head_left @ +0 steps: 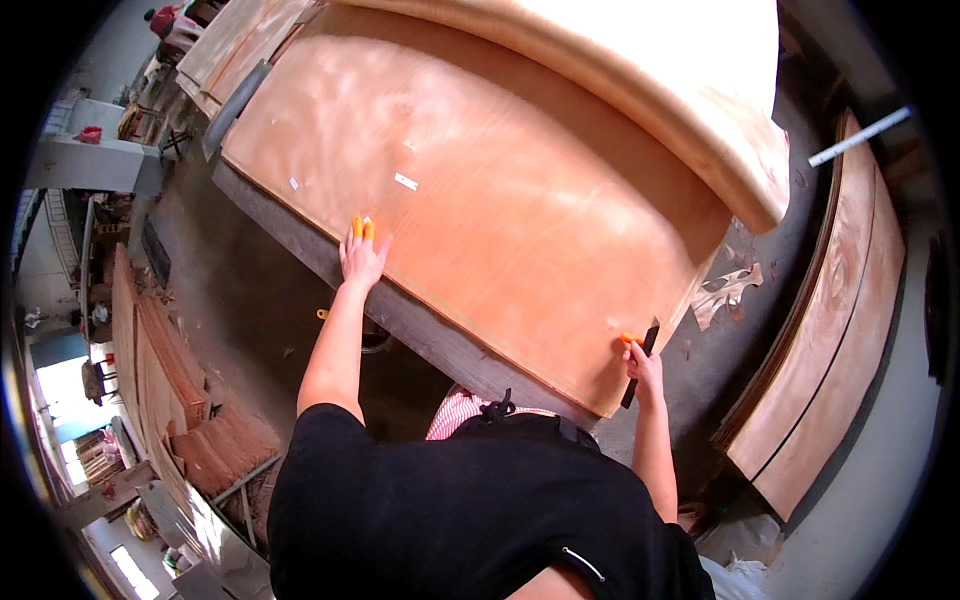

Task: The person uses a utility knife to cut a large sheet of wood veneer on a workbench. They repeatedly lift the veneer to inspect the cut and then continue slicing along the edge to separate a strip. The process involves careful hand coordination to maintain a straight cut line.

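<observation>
A wide sheet of reddish-tan wood veneer [520,250] lies flat in front of me on a stack with a grey base [430,342]. My left hand [363,260] rests at the sheet's near edge, fingers stretched out, with orange covers on some fingertips. Toward the near right corner, my right hand [648,368] is closed round a dark, flat, straight-edged tool [651,337] that looks like a blade or scraper. Orange also shows at a fingertip there. Two small white pieces, one a strip [405,181] and one a tag [294,184], lie on the veneer beyond my left hand.
Along the far side, a large pale veneer sheet [640,75] is folded over in a curve. More long sheets [835,300] are stacked at the right, near a torn veneer scrap [728,292]. At the left stand further wood stacks [155,345]. A person [165,22] is far back left.
</observation>
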